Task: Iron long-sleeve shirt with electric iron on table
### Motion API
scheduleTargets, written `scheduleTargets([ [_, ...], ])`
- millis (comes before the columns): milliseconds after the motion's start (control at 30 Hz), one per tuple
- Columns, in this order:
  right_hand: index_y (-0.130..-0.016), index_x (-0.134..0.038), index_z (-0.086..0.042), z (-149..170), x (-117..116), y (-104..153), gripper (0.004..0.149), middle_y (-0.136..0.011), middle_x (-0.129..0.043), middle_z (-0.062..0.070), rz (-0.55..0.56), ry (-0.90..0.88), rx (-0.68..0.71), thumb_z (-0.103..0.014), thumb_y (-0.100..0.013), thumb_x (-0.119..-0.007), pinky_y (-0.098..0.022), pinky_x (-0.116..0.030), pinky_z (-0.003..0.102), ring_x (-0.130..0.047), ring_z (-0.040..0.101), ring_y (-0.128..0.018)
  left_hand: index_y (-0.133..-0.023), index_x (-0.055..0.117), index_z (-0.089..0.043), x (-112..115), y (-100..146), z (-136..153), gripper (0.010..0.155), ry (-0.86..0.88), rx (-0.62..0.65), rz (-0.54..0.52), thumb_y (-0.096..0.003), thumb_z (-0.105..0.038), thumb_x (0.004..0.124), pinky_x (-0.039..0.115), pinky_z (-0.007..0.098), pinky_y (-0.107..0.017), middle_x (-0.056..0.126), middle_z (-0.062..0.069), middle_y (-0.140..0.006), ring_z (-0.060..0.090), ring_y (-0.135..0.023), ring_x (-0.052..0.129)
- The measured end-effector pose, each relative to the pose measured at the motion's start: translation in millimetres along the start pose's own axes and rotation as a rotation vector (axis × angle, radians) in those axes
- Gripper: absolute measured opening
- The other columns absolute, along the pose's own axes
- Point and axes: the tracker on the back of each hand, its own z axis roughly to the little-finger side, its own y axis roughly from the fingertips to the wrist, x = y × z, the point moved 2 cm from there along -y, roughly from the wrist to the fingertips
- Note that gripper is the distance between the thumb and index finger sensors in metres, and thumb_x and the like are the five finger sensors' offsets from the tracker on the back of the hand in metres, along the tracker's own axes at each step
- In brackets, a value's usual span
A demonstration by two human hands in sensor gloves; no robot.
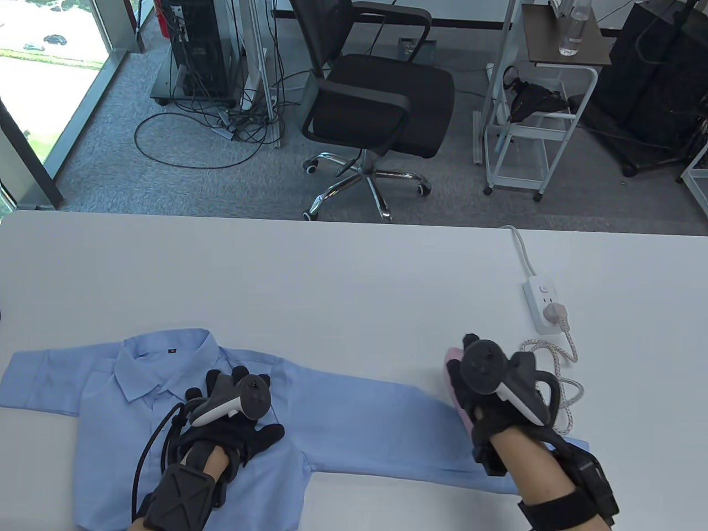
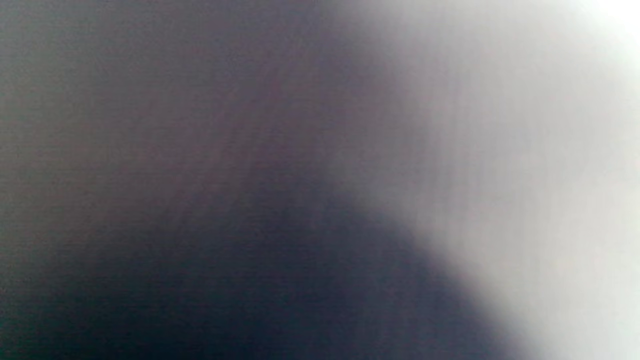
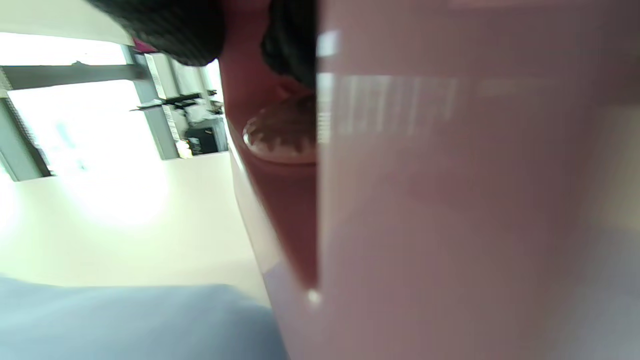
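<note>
The light-blue long-sleeve shirt (image 1: pixel 166 409) lies flat on the white surface (image 1: pixel 332 287), with no legible label. The left hand (image 1: pixel 232 420) rests on its front, fingers spread. The right hand (image 1: pixel 487 387) grips the pink iron (image 1: pixel 454 381) on the sleeve end, near the power strip (image 1: pixel 545 304).

One shirt (image 1: pixel 166 420), under the left fingers. One pink iron (image 1: pixel 454 381), gripped in the right fingers. One power strip (image 1: pixel 543 304), beyond them. One chair (image 1: pixel 376 105). One bottle (image 1: pixel 572 30).
</note>
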Motion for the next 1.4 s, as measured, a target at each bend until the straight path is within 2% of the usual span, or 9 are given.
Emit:
scheduleTargets([
  [100, -0.107, -0.052, -0.014, -73, -12, -5, 0.061, -0.058, -0.09, 0.005, -0.02, 0.036, 0.141, -0.049, -0.06, -0.068, -0.028, -0.093, 0.042, -0.096, 0.016, -0.024, -0.097, -0.021, -0.027, 0, 0, 0, 0.1, -0.001, 0.0, -0.001, -0.0342, -0.077, 0.039, 0.008, 0.086, -0.055, -0.028, 0.021, -0.097, 0.065, -0.087, -0.013],
  [233, -0.107, -0.052, -0.014, -140, -44, -6, 0.061, -0.058, -0.09, 0.005, -0.088, -0.016, 0.245, -0.049, -0.06, -0.067, -0.028, -0.093, 0.042, -0.097, 0.016, -0.024, -0.097, -0.02, -0.027, 0, 0, 0, 0.1, -0.002, -0.001, -0.005, -0.0343, -0.077, 0.039, 0.008, 0.086, -0.055, -0.027, 0.021, -0.097, 0.065, -0.087, -0.013],
  [367, -0.107, -0.052, -0.014, -179, -78, -5, 0.061, -0.058, -0.09, 0.005, -0.162, 0.002, 0.295, -0.049, -0.06, -0.067, -0.029, -0.093, 0.042, -0.097, 0.015, -0.024, -0.097, -0.021, -0.027, 0, 0, 0, 0.1, -0.003, -0.001, -0.007, -0.034, -0.078, 0.039, 0.008, 0.086, -0.055, -0.027, 0.021, -0.097, 0.065, -0.087, -0.013],
  [467, -0.108, -0.052, -0.014, -193, -103, -5, 0.061, -0.058, -0.089, 0.004, -0.193, 0.082, 0.296, -0.049, -0.06, -0.066, -0.03, -0.093, 0.042, -0.096, 0.015, -0.025, -0.097, -0.02, -0.027, 0, 0, 0, 0.1, -0.004, -0.002, -0.01, -0.0343, -0.077, 0.039, 0.008, 0.086, -0.055, -0.027, 0.02, -0.098, 0.065, -0.087, -0.012],
  [700, -0.108, -0.05, -0.013, -186, -103, -7, 0.062, -0.058, -0.088, 0.004, -0.179, 0.096, 0.192, -0.05, -0.061, -0.064, -0.028, -0.093, 0.042, -0.095, 0.014, -0.024, -0.097, -0.02, -0.027, 0, 1, -1, 0.1, -0.005, -0.002, -0.012, -0.0341, -0.077, 0.039, 0.008, 0.086, -0.056, -0.027, 0.021, -0.098, 0.065, -0.088, -0.012],
  [933, -0.109, -0.05, -0.013, -161, -100, -7, 0.062, -0.058, -0.088, 0.004, -0.171, 0.098, 0.116, -0.05, -0.061, -0.064, -0.028, -0.093, 0.042, -0.095, 0.014, -0.024, -0.098, -0.02, -0.027, 1, 1, 0, 0.1, -0.003, -0.001, -0.016, -0.0343, -0.077, 0.039, 0.008, 0.086, -0.056, -0.026, 0.021, -0.098, 0.065, -0.088, -0.012],
  [1267, -0.109, -0.05, -0.012, -70, -87, -6, 0.062, -0.058, -0.088, 0.004, -0.163, 0.15, -0.017, -0.051, -0.062, -0.063, -0.028, -0.093, 0.042, -0.095, 0.014, -0.024, -0.098, -0.019, -0.027, 1, 0, 0, 0.1, -0.001, 0.001, -0.013, -0.0345, -0.077, 0.04, 0.008, 0.086, -0.056, -0.026, 0.02, -0.098, 0.065, -0.088, -0.012],
  [1400, -0.109, -0.049, -0.012, -43, -83, -1, 0.063, -0.058, -0.088, 0.004, -0.159, 0.153, -0.056, -0.051, -0.061, -0.063, -0.028, -0.093, 0.042, -0.095, 0.014, -0.023, -0.098, -0.02, -0.027, 1, 0, 0, 0.1, -0.001, 0.0, -0.013, -0.0345, -0.077, 0.04, 0.008, 0.086, -0.056, -0.026, 0.021, -0.098, 0.065, -0.088, -0.012],
])
